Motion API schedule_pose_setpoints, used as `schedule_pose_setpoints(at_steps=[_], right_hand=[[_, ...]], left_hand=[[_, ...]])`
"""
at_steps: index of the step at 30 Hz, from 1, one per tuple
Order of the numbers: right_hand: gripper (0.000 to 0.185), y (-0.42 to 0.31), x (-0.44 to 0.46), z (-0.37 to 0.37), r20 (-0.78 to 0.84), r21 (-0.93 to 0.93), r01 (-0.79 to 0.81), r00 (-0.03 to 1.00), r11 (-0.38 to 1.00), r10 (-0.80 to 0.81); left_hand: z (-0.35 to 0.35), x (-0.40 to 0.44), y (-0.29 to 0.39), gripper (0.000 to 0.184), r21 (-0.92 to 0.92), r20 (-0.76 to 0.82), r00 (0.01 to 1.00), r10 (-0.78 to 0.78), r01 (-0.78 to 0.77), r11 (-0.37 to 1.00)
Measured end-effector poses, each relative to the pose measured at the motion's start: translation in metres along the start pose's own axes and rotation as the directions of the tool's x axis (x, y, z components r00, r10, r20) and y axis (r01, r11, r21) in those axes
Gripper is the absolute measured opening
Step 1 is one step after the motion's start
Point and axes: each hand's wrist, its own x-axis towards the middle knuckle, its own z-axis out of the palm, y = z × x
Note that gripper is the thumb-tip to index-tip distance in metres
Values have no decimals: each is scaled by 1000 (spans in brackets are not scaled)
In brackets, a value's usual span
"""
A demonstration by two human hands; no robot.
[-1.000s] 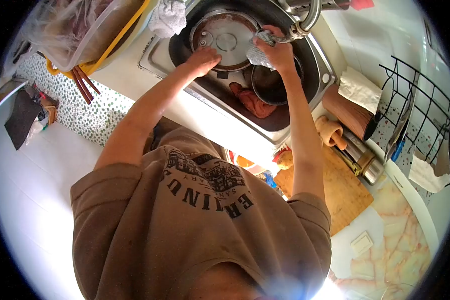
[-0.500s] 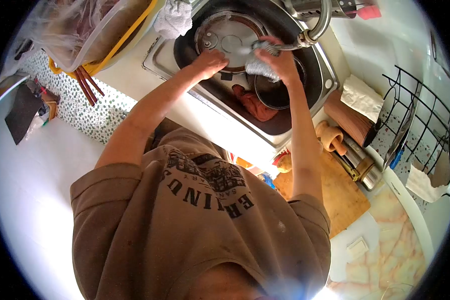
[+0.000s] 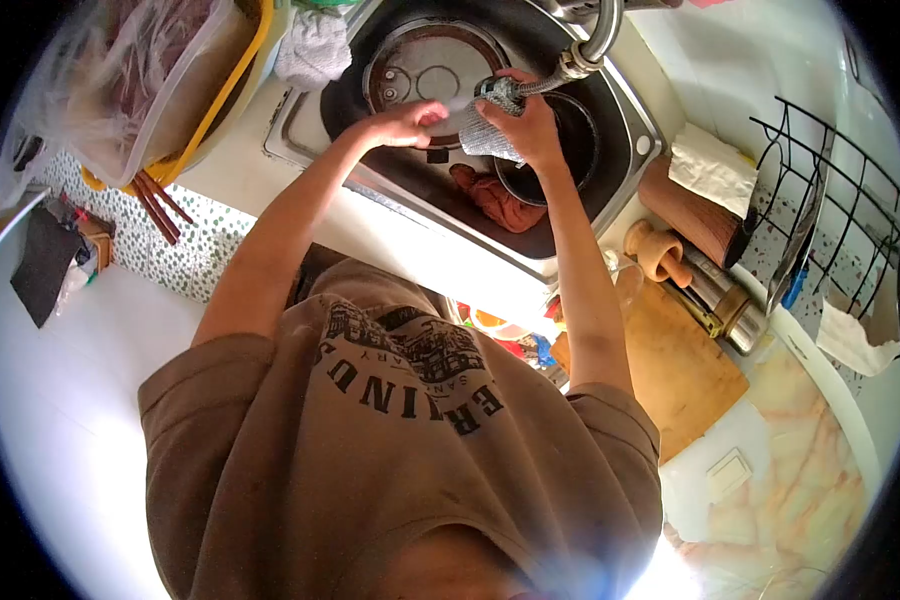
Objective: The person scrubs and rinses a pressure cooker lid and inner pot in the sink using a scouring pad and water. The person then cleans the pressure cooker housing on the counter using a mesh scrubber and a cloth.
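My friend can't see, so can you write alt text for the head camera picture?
A person in a brown T-shirt at a kitchen sink, the right hand holding a gray cloth by the faucet's end, the left hand near a round metal lid. A dark pan and reddish-brown cloth lie in the sink.

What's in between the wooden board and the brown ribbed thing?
A wooden mortar with its pestle, a metal cylinder and something yellow and black. The head view shows them between board and brown thing.
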Motion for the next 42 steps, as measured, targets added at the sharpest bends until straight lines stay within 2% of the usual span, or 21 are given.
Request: schedule_pose_setpoints(at_steps=[3, 5, 6, 7, 9, 13, 14, 16, 17, 18, 21, 25, 27, 29, 30, 32, 35, 37, 38, 39, 42], right_hand=[[54, 7, -1, 9, -24, 193, 38, 999, 980, -34], [59, -5, -10, 12, 14, 286, -25, 1000, 958, 22], [61, -8, -12, 13, 8, 235, 76, 997, 969, -81], [65, -9, -14, 14, 8, 179, 176, 984, 968, -181], [68, 5, -22, 16, 68, 359, 29, 996, 933, -57], [61, 48, -18, 38, -155, 504, -77, 972, 860, 178], [51, 54, -6, 45, -129, 727, -129, 939, 674, 320], [25, 63, 27, 63, -81, 942, -105, 849, 317, 522], [25, 80, 55, 69, -86, 950, -86, 851, 300, 517], [23, 105, 86, 76, -18, 998, 47, 869, -46, 494], [23, 115, 126, 80, 37, 837, 193, 913, -511, 405], [31, 104, 113, 84, -23, 773, -10, 999, -634, -44], [36, 101, 86, 88, -47, 822, -155, 940, -547, -337], [43, 69, 67, 91, -35, 937, 93, 984, -338, 174], [47, 57, 57, 86, -7, 901, 61, 992, -429, 126], [50, 54, 45, 82, 2, 929, 19, 998, -370, 56], [45, 67, 57, 88, -12, 979, 74, 949, -188, 315], [29, 69, 62, 88, -23, 910, 177, 925, -376, 380], [28, 66, 68, 86, 54, 883, 170, 889, -437, 454], [28, 67, 77, 85, 138, 852, 165, 844, -497, 518], [29, 87, 87, 90, 21, 725, 197, 951, -660, 308]], left_hand=[[10, 5, 73, 26, -571, -219, 919, -328, 152, 806], [17, 40, 68, 17, -637, -263, 910, -320, 85, 766], [24, 46, 72, 23, -841, -394, 911, -125, -303, 448], [26, 42, 95, 31, -865, -420, 853, -311, -272, 423], [30, 75, 57, 29, -906, -327, 937, -120, -275, 320], [7, 76, 27, 26, -823, -52, 988, -144, 40, 567], [11, 77, -3, 24, -369, -351, 936, 10, -148, 918], [0, 58, -6, 23, 255, -480, 821, 308, -205, 945], [-3, 28, 21, 27, -95, -570, 819, 70, -150, 984], [-5, 8, 37, 33, -438, -569, 801, -187, -103, 893], [-22, -7, 16, 48, -568, -361, 903, -233, -15, 823], [-6, 15, 65, 58, -824, -468, 870, -155, -366, 433], [2, 33, 98, 54, -708, -482, 860, -169, -268, 654], [8, 95, 47, 50, -49, -648, 752, 123, -202, 978], [4, 94, 49, 50, -43, -664, 737, 129, -210, 977], [8, 74, 55, 50, 711, -527, 774, 349, 177, 680], [1, 51, 67, 53, 837, -319, 837, 444, 28, 546], [-8, 38, 72, 55, 747, -383, 765, 518, -73, 661], [-21, 34, 77, 53, 233, -649, 690, 319, -219, 947], [-35, 29, 84, 51, -349, -745, 666, -13, -374, 859], [-57, 12, 114, 46, -493, -733, 676, 81, -609, 621]])
